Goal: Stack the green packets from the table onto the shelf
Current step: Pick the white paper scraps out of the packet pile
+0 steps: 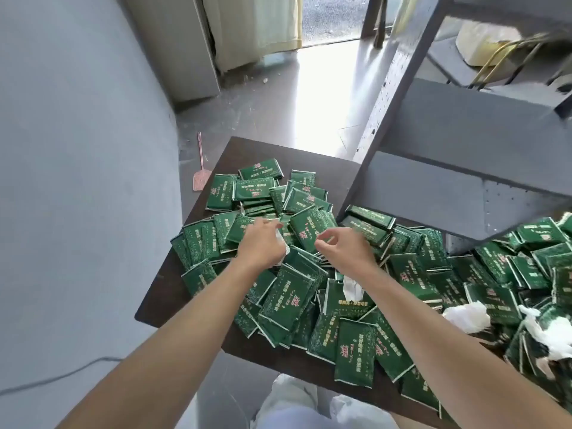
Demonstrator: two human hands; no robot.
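While our left hand [260, 243] rests flat on the packets [312, 230], our empty, loosely curled right hand [340, 246] must grip one for the shelf [464, 125].

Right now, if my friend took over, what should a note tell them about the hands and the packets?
Left hand: over the middle of the pile, fingers reaching onto the packets; whether it grips one is unclear.
Right hand: above the pile, fingers loosely curled, holding nothing.
Packets: heaped loose on the table, spilling right under the shelf frame. Some are torn, with white tissue sticking out.
Done: no packets show on the visible shelf boards.
Left: pick up packets and stack them on the shelf.
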